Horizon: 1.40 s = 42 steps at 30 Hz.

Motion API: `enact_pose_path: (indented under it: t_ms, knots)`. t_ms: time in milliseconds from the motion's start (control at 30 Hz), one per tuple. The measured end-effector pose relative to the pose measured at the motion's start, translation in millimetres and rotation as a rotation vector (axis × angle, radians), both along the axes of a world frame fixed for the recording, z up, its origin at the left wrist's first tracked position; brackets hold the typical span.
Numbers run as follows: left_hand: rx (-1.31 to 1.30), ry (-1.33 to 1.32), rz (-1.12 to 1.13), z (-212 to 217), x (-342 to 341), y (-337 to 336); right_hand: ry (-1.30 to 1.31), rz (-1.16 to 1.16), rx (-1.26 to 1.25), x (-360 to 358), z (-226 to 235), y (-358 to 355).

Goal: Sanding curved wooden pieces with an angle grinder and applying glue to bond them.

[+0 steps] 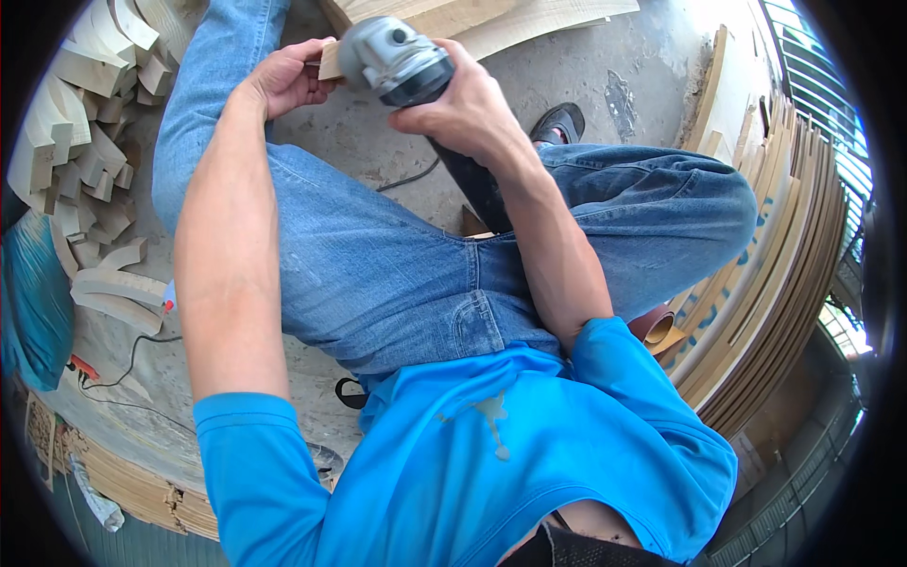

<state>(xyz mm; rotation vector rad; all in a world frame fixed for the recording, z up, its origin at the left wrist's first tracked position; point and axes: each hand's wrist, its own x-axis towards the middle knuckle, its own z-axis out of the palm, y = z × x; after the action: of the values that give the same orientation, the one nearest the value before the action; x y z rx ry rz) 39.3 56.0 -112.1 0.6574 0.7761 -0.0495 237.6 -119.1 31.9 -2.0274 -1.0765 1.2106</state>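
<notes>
the right hand (460, 106) is wrapped shut around a grey grinder (395, 61), held above the knees. the left hand (288, 77) pinches the near end of a wood piece (331, 62) just beside the grinder's head (contact between them can't be told). wood offcuts (90, 142) are piled to the left, curved strips (775, 265) stacked to the right.

— What's in the right hand (463, 104)?
— A grey angle grinder (395, 61), gripped from above.
— And the left hand (288, 80)?
— Closed on a small wooden block (330, 62), touching the grinder; cut wood pieces (90, 161) lie piled nearby.
</notes>
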Motion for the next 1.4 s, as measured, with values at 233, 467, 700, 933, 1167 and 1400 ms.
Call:
enact_pose_path:
  t_ms: [233,467,700,933,1167,1400]
  knots:
    - [0.039,0.083,0.014,7,4,-4,-0.007,-0.179,0.016,40,7,-7]
    - [0.009,0.108,0.075,13,12,-13,0.050,0.106,-0.072,-4,8,2]
    - [-0.036,0.075,0.063,-7,-3,-4,0.024,0.115,-0.020,-12,5,10]
    - [0.018,0.049,0.000,8,15,-7,-0.044,-0.244,0.026,41,-2,1]
    - [0.073,0.216,-0.059,13,12,6,0.170,-0.350,0.171,74,-13,-8]
    - [-0.032,0.139,-0.056,20,17,-6,-0.026,-0.058,0.016,18,-9,-2]
